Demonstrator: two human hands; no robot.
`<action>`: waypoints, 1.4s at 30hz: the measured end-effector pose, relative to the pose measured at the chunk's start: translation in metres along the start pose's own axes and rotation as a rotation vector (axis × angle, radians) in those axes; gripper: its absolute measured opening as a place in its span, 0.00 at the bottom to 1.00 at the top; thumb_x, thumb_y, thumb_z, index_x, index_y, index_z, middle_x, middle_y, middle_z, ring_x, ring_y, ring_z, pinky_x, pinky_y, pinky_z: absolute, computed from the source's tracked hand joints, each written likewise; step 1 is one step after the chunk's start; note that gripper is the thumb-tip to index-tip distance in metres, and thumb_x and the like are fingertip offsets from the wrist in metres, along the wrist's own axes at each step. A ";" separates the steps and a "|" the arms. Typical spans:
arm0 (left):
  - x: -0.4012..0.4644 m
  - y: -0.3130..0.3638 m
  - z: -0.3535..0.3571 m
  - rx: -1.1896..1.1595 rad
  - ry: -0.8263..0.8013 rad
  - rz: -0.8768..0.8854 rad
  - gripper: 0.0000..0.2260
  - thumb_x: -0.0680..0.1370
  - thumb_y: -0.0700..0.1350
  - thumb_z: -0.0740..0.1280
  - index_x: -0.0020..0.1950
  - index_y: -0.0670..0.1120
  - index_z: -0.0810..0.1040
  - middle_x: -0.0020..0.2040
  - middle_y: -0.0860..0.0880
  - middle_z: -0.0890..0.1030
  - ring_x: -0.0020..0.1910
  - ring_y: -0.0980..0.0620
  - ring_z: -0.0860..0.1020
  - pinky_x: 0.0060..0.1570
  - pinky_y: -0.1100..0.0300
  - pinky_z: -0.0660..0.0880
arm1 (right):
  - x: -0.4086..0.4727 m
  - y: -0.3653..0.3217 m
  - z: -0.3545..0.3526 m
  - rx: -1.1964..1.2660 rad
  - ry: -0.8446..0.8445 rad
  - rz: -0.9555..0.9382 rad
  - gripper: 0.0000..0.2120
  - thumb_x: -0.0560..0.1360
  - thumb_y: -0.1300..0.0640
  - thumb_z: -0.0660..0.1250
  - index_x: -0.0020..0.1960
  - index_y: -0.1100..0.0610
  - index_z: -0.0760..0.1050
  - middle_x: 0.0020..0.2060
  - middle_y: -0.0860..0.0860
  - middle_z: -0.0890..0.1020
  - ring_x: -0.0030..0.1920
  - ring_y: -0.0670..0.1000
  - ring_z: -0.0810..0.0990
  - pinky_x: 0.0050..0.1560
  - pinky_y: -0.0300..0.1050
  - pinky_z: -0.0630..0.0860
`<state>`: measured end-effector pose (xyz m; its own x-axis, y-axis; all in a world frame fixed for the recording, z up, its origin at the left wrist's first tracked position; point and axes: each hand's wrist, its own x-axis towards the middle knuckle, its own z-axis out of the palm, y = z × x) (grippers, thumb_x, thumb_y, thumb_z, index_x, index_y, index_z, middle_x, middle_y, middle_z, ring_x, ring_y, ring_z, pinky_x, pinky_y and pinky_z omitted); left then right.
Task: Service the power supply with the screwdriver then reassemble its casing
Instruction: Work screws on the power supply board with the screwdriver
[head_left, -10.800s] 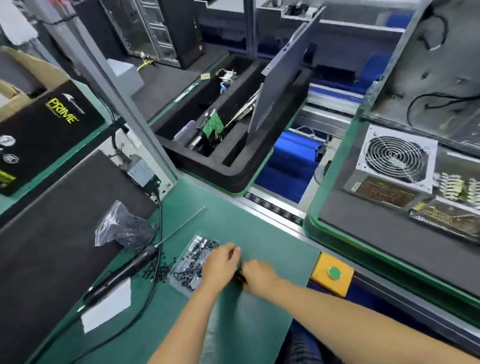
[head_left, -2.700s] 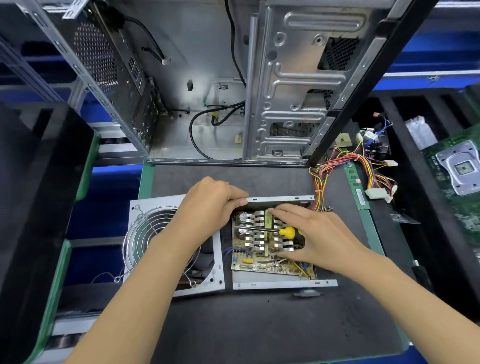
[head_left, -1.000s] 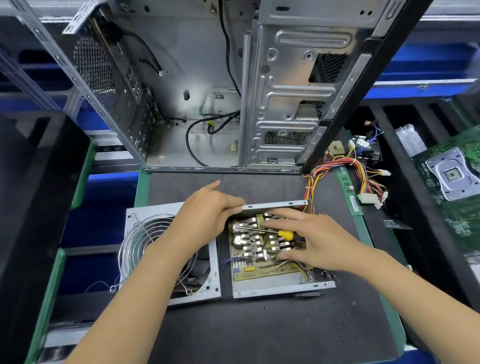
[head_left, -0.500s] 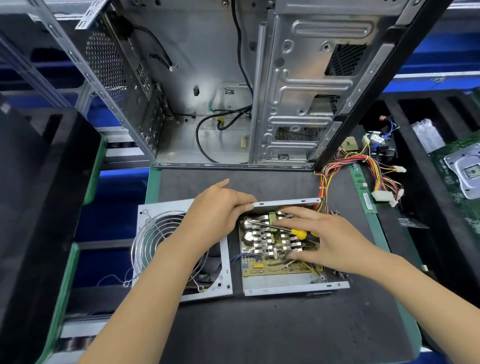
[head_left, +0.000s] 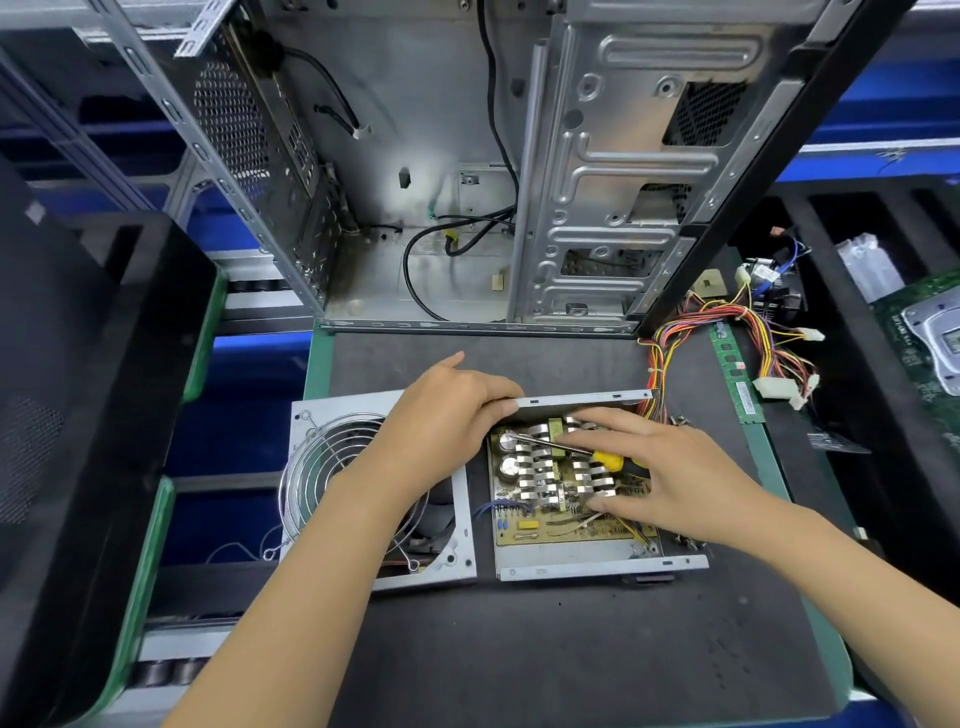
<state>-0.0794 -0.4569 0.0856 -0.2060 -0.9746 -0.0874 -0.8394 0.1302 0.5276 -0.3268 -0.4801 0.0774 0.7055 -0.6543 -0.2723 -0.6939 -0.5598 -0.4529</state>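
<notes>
Since a moment ago little is changing; the right hand (head_left: 670, 478) is still gripping the yellow-handled screwdriver (head_left: 571, 451) over the open power supply (head_left: 566, 493) near centre, so servicing is continuing; the left hand (head_left: 441, 421) is curling over its far wall; no legible writing is showing.

Both bare forearms reach forward toward the open power supply (head_left: 571, 488); the left hand (head_left: 441, 426) lies palm down at its left side, fingers curled over its far wall. The right hand (head_left: 670, 473) spreads above its board, grip closed around the screwdriver (head_left: 566, 449).
</notes>
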 end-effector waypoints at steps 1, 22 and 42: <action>-0.001 0.000 0.000 -0.003 -0.014 0.009 0.10 0.81 0.50 0.64 0.59 0.50 0.81 0.48 0.52 0.85 0.51 0.52 0.80 0.75 0.61 0.49 | -0.001 -0.001 0.000 -0.004 -0.001 -0.002 0.29 0.69 0.37 0.68 0.66 0.27 0.60 0.64 0.22 0.54 0.34 0.35 0.75 0.49 0.45 0.75; 0.005 0.009 0.007 0.211 -0.117 -0.004 0.27 0.72 0.59 0.72 0.69 0.56 0.71 0.65 0.58 0.76 0.66 0.57 0.71 0.76 0.54 0.46 | -0.076 0.079 0.008 0.369 0.191 0.263 0.06 0.68 0.57 0.76 0.36 0.48 0.80 0.37 0.44 0.78 0.37 0.46 0.77 0.35 0.42 0.72; -0.021 0.071 0.017 -0.267 0.269 0.150 0.04 0.75 0.45 0.73 0.48 0.46 0.82 0.43 0.56 0.78 0.42 0.63 0.72 0.47 0.56 0.72 | -0.058 0.030 -0.026 0.912 0.308 0.225 0.04 0.70 0.57 0.74 0.41 0.52 0.79 0.38 0.56 0.84 0.20 0.47 0.63 0.21 0.34 0.62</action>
<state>-0.1432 -0.4246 0.1109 -0.1476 -0.9659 0.2127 -0.6427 0.2571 0.7217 -0.3920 -0.4723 0.1014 0.4125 -0.8737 -0.2580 -0.3390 0.1156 -0.9337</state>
